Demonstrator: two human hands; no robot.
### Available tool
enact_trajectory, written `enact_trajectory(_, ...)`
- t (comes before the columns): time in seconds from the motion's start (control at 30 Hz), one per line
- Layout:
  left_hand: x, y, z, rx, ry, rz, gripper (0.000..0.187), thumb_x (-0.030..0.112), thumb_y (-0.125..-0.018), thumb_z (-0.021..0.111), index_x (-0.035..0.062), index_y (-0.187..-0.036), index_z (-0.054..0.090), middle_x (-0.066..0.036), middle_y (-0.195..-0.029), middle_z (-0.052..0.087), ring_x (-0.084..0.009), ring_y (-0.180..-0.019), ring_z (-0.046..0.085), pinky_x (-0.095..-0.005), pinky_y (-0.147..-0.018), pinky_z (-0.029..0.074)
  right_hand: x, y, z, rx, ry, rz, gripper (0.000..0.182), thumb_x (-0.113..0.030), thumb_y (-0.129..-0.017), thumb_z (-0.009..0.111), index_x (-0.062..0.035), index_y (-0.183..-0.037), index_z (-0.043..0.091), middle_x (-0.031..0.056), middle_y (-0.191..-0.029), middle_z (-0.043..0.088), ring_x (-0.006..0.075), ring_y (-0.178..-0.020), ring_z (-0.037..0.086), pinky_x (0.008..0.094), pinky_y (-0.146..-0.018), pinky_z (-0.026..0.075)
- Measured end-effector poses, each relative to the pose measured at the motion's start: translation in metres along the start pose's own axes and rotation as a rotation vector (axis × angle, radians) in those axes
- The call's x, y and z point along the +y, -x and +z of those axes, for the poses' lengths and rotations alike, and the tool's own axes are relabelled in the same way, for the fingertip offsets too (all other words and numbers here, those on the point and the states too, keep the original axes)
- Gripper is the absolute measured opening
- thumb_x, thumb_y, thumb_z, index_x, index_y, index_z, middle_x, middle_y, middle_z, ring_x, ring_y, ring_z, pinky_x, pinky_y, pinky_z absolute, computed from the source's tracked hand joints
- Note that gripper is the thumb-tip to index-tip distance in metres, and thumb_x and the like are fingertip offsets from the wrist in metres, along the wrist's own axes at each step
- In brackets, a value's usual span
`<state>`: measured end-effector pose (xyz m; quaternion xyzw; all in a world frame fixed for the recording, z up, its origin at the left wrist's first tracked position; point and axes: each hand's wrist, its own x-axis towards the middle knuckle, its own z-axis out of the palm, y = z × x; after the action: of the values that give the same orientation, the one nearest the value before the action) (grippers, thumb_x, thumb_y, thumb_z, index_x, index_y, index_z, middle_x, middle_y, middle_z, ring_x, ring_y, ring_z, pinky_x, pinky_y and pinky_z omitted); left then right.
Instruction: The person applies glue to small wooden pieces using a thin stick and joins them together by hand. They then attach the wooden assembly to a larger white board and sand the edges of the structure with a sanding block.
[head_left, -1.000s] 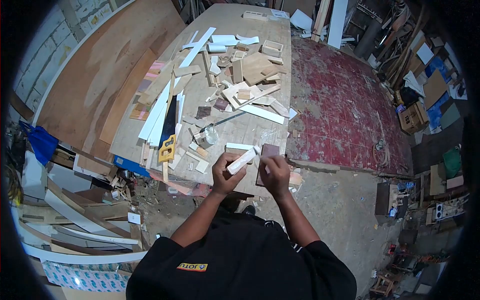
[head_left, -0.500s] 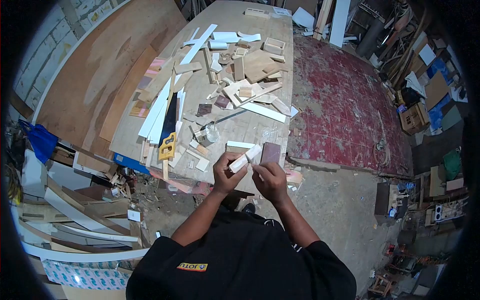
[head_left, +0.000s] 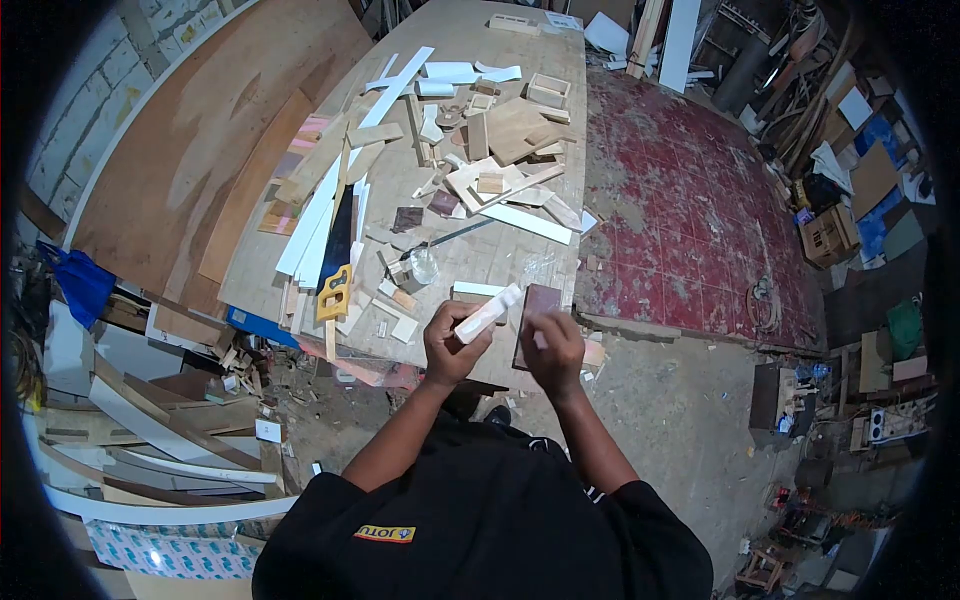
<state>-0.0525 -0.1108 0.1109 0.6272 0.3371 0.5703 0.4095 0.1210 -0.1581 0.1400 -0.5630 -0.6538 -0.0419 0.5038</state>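
My left hand [head_left: 450, 346] is wrapped round a small pale wooden block [head_left: 487, 315], tilted up to the right over the table's near edge. My right hand [head_left: 557, 350] is to the right of it, apart from the block, with curled fingers. What those fingers hold, if anything, I cannot make out. Behind and partly under the right hand lies a reddish-brown flat block [head_left: 541, 300] at the table corner. A white strip [head_left: 478, 289] lies just beyond the wooden block. A clear cup-like container [head_left: 423, 266] stands farther off to the left.
A handsaw with a yellow handle [head_left: 335, 292] lies along the left of the worktable [head_left: 470, 25]. Wood offcuts [head_left: 520, 130] and white strips are heaped across its middle. A large plywood sheet [head_left: 190, 150] leans at left. Red flooring [head_left: 680, 220] runs along the right.
My right hand has moved off the wooden block to the right, towards the reddish-brown block. My left hand still holds the wooden block in nearly the same place, slightly turned.
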Motion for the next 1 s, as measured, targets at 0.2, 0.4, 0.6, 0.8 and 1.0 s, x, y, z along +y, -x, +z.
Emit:
enact_trajectory(0.2, -0.001, -0.002, 0.002, 0.015, 0.008, 0.03, 0.025, 0.003, -0.079, 0.076, 0.0011, -0.101, 0.062, -0.01, -0.098, 0.064, -0.017, -0.09, 0.065, -0.0303, -0.081, 0.051, -0.001, 0.005, 0.003, -0.166, -0.132, -0.055, 0.022, 0.002, -0.072, 0.074, -0.0044, -0.092, 0.068, 0.0122, -0.084, 0.065, 0.0299, -0.076, 0.065, 0.039, -0.064, 0.052)
enact_trajectory(0.4, 0.0, -0.003, 0.0, 0.007, -0.024, 0.037, 0.026, 0.003, -0.079, 0.076, 0.0014, -0.1, 0.062, -0.01, -0.098, 0.065, -0.0173, -0.09, 0.065, -0.0307, -0.081, 0.051, 0.013, 0.001, 0.002, 0.007, -0.019, -0.015, 0.02, 0.002, -0.071, 0.074, -0.004, -0.09, 0.068, 0.0125, -0.084, 0.065, 0.0303, -0.076, 0.065, 0.0389, -0.063, 0.052)
enact_trajectory(0.6, 0.004, -0.005, 0.001, -0.012, -0.042, 0.068, 0.026, 0.002, -0.079, 0.076, 0.0019, -0.1, 0.061, -0.01, -0.097, 0.064, -0.0164, -0.088, 0.064, -0.0301, -0.08, 0.051, -0.004, 0.003, -0.002, -0.146, -0.114, -0.074, 0.022, 0.001, -0.072, 0.073, -0.0038, -0.092, 0.067, 0.0121, -0.084, 0.065, 0.03, -0.077, 0.064, 0.0385, -0.064, 0.051)
enact_trajectory(0.8, 0.002, -0.003, 0.001, -0.018, -0.017, 0.059, 0.026, 0.002, -0.081, 0.075, 0.0017, -0.101, 0.059, -0.009, -0.098, 0.063, -0.0144, -0.088, 0.063, -0.0288, -0.08, 0.05, 0.023, 0.0, 0.002, -0.031, 0.026, -0.004, 0.022, 0.002, -0.072, 0.072, -0.0038, -0.093, 0.067, 0.0127, -0.085, 0.065, 0.0306, -0.075, 0.064, 0.0389, -0.063, 0.051)
enact_trajectory(1.0, 0.0, -0.002, 0.002, -0.014, 0.016, 0.03, 0.027, 0.003, -0.08, 0.076, 0.0017, -0.101, 0.059, -0.009, -0.097, 0.064, -0.0146, -0.087, 0.064, -0.0286, -0.079, 0.051, 0.007, 0.003, -0.004, -0.124, -0.081, -0.109, 0.021, 0.002, -0.073, 0.072, -0.002, -0.093, 0.067, 0.0123, -0.081, 0.062, 0.0298, -0.072, 0.062, 0.0395, -0.061, 0.05)
